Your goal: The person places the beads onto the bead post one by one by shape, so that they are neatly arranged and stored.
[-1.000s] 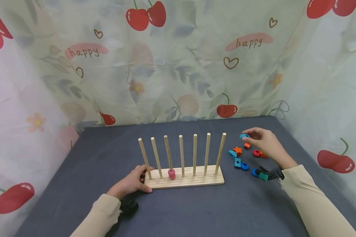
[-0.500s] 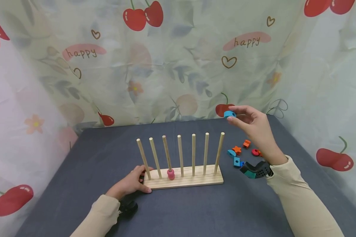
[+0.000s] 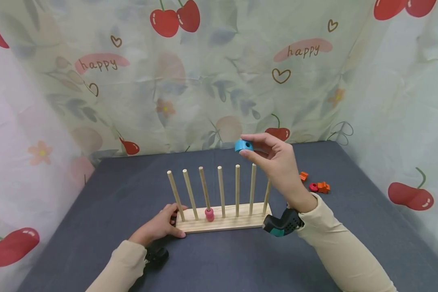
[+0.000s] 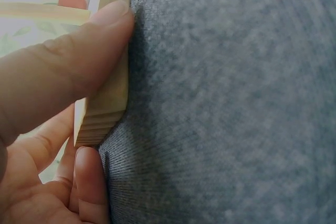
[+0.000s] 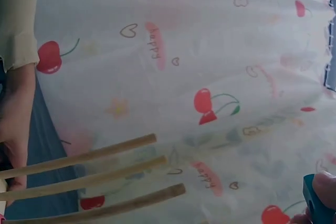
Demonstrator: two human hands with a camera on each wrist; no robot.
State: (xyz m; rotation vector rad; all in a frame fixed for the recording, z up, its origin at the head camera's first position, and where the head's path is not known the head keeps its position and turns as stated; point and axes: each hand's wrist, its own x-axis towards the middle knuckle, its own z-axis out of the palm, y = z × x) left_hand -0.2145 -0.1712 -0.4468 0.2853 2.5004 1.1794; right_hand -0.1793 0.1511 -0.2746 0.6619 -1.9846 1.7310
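A wooden peg rack (image 3: 230,224) with several upright pegs stands on the dark cloth. My left hand (image 3: 160,225) grips its left end, the thumb along the front edge and the other fingers around the end, as the left wrist view shows. Pink beads (image 3: 209,215) sit low on the third peg from the left. Above the rack's right half, my right hand (image 3: 277,162) pinches a light blue half-round bead (image 3: 240,147) between thumb and fingers, apart from the peg tops. The bead has a hole. This hand partly hides the rightmost peg.
To the right of the rack lie an orange bead (image 3: 303,176), a red round bead (image 3: 313,187) and an orange piece (image 3: 324,187). My right hand and forearm cover the area beside them. A cherry-patterned curtain (image 3: 204,101) encloses the back and sides.
My right hand has lifted the light blue bead from the loose pieces and carried it left, over the rack. The left hand has stayed on the rack's end.
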